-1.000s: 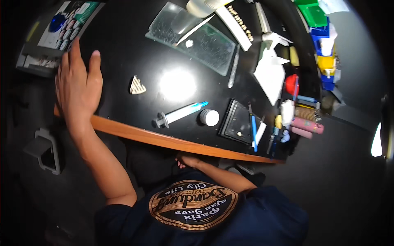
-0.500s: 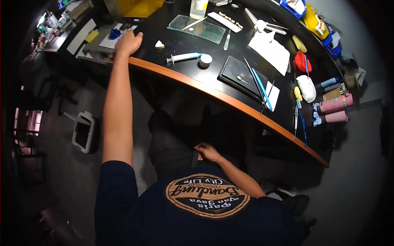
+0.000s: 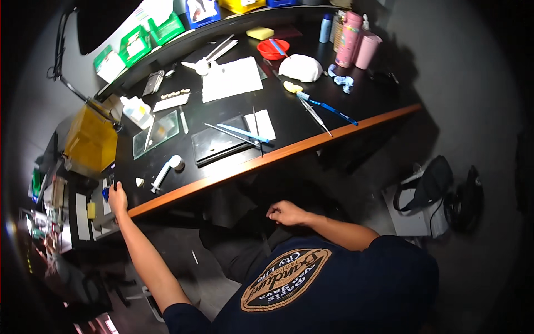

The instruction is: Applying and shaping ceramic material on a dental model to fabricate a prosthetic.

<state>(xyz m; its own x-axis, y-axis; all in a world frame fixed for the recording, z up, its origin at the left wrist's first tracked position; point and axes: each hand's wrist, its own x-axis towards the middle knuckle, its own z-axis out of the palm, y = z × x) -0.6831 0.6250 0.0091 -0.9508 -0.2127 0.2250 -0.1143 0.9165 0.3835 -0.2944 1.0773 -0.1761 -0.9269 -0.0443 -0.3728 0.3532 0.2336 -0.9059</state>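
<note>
My left hand (image 3: 118,199) is at the left end of the black desk, beside its wooden front edge (image 3: 222,175). Its fingers are partly hidden, and a small blue object (image 3: 105,193) lies right by them. Over my lap is my right hand (image 3: 286,213), its fingers curled in; what they hold, if anything, is hidden. A small whitish, tooth-like piece (image 3: 139,182) lies on the desk near my left hand. Next to it are a syringe (image 3: 161,177) and a small round white-topped container (image 3: 176,162).
Farther along are a glass slab (image 3: 158,135), a black flat case (image 3: 208,146) with thin tools across it, white paper (image 3: 232,80), a red bowl (image 3: 273,49), a toothbrush (image 3: 334,110) and a pink bottle (image 3: 349,42). A yellow translucent box (image 3: 92,139) stands at left.
My view has swung to the right, so the desk appears turned and its back shelf shows. The left hand stays at the desk's left end; the right hand has left the dark strap at my lap.
</note>
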